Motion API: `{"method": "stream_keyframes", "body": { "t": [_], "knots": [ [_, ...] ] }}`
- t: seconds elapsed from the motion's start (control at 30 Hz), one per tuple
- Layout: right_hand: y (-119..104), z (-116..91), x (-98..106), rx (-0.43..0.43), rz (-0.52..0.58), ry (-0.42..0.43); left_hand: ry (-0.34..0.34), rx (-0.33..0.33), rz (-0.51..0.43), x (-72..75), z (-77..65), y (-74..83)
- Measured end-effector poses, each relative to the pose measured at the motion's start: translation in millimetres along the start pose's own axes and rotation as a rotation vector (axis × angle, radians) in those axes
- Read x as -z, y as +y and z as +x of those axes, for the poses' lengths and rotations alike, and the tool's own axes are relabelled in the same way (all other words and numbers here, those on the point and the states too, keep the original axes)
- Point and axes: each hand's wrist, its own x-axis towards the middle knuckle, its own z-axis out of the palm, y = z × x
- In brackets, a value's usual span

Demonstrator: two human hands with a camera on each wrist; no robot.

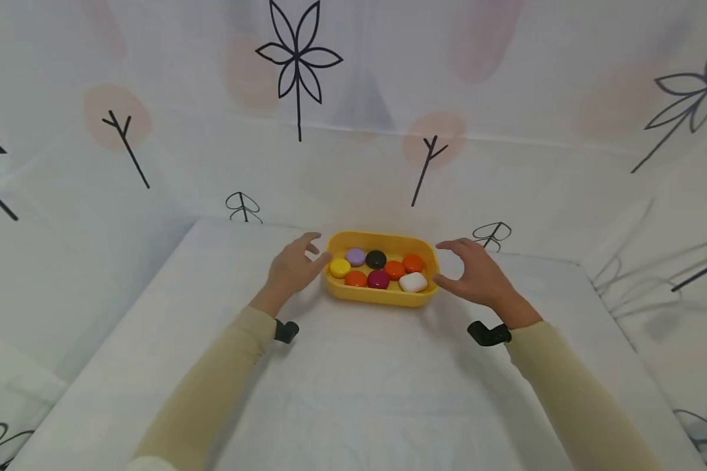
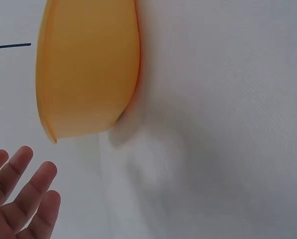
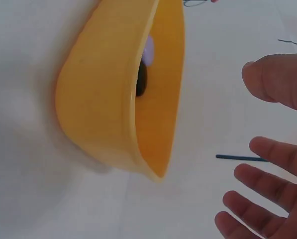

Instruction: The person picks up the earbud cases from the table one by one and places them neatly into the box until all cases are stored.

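A yellow oblong tray point(image 1: 377, 296) with rounded corners stands on the white table. In it lie glossy rounded pebbles: a lilac one point(image 1: 355, 256), a black one point(image 1: 376, 260), a yellow one point(image 1: 340, 267), a magenta one point(image 1: 378, 279), a white one point(image 1: 413, 282) and several orange ones point(image 1: 356, 279). My left hand point(image 1: 293, 267) is at the tray's left end, thumb near the rim; the left wrist view shows its fingers point(image 2: 31, 194) apart from the tray wall point(image 2: 88, 69). My right hand point(image 1: 474, 273) is at the right end, thumb and fingers spread, holding nothing.
The white-covered table point(image 1: 353, 392) extends toward me in front of the tray. Behind and at both sides hangs a pale cloth point(image 1: 353, 163) with line-drawn flowers and twigs. Each wrist carries a small black device point(image 1: 489, 333).
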Motion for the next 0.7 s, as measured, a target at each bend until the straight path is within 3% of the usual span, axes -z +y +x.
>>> {"method": "stream_keyframes", "body": {
  "t": [0.4,0.7],
  "knots": [
    [-6.1,19.5,-2.2,0.041,0.089,-0.104,0.055,0.031,-0.027,-15.4,11.4,-3.5],
    [-6.2,36.5,-10.0,-0.027,0.139,-0.268,0.040,0.102,-0.024,-21.2,19.2,-4.5]
  ]
}}
